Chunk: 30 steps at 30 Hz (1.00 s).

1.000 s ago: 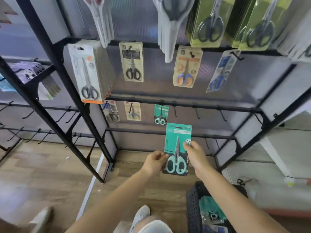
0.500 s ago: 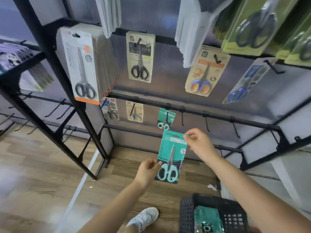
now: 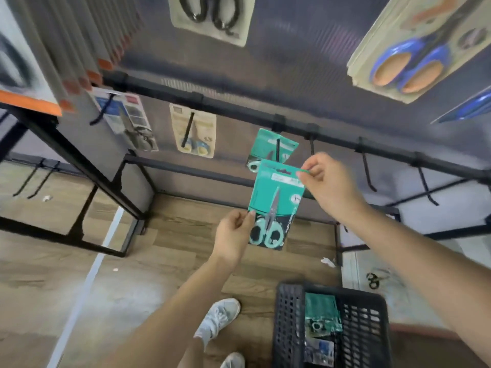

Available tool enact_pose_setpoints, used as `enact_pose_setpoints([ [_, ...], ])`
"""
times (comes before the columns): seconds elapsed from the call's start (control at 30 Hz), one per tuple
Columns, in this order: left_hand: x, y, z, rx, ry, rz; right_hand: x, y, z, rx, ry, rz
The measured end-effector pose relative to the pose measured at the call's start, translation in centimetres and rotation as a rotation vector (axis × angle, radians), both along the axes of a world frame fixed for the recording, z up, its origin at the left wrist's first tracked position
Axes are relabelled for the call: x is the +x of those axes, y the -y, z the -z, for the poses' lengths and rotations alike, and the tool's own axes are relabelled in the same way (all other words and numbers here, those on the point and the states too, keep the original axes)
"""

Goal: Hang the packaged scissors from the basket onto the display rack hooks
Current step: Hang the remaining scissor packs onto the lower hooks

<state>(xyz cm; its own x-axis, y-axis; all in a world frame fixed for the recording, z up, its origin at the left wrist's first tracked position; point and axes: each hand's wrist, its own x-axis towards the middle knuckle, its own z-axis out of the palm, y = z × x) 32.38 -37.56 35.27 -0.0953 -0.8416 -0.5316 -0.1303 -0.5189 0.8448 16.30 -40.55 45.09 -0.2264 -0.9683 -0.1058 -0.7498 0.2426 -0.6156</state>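
From the head view, a teal scissors pack (image 3: pixel 276 200) is held up in front of the display rack (image 3: pixel 239 112), just near of and overlapping a matching teal pack (image 3: pixel 268 144) already hanging on a hook (image 3: pixel 278 150) on the middle rail. The right hand (image 3: pixel 329 184) has its fingers pinched on the pack's top right corner; the left hand (image 3: pixel 233 235) has its fingers clasped on the lower left edge by the scissor handles. To do this step well, I judge the pack should be tipped upright so its hang slot faces the hook tip squarely, the top hand steering and the lower hand steadying, then slid back along the hook until it sits against the pack behind. Counted: one pack in hand and one matching pack on that hook; at least three bare hooks (image 3: pixel 368 171) on the same rail to the right. Two differently packaged scissors hang to the left. The black basket (image 3: pixel 289 322), on the floor near right, holds at least one more teal pack (image 3: pixel 320 306); the blurred contents beneath it cannot be counted.
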Motion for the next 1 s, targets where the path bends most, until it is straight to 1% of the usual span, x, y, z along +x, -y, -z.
enact_pose_setpoints([
  [0.17, -0.6, 2.0, 0.7, -0.028, 0.044, 0.059, -0.3, 1.7, 0.2, 0.032, -0.056, -0.006],
  [0.3, -0.4, 2.3, 1.4, -0.058, 0.062, 0.09, -0.4, 2.0, 0.4, 0.069, -0.092, -0.018],
  [0.43, -0.1, 2.3, 2.0, -0.047, 0.06, 0.089, -0.3, 1.7, 0.6, 0.124, -0.144, -0.051],
  [0.6, -0.6, 3.5, 2.6, -0.042, 0.064, 0.075, -0.3, 2.6, 0.6, 0.09, -0.156, -0.032],
  [0.77, -0.8, 5.4, 3.2, -0.016, 0.066, 0.042, -0.6, 3.6, 1.3, 0.085, -0.25, -0.097],
  [1.0, -2.0, 8.0, 3.1, -0.071, 0.119, 0.067, -1.0, 5.6, 1.8, 0.044, -0.249, -0.062],
])
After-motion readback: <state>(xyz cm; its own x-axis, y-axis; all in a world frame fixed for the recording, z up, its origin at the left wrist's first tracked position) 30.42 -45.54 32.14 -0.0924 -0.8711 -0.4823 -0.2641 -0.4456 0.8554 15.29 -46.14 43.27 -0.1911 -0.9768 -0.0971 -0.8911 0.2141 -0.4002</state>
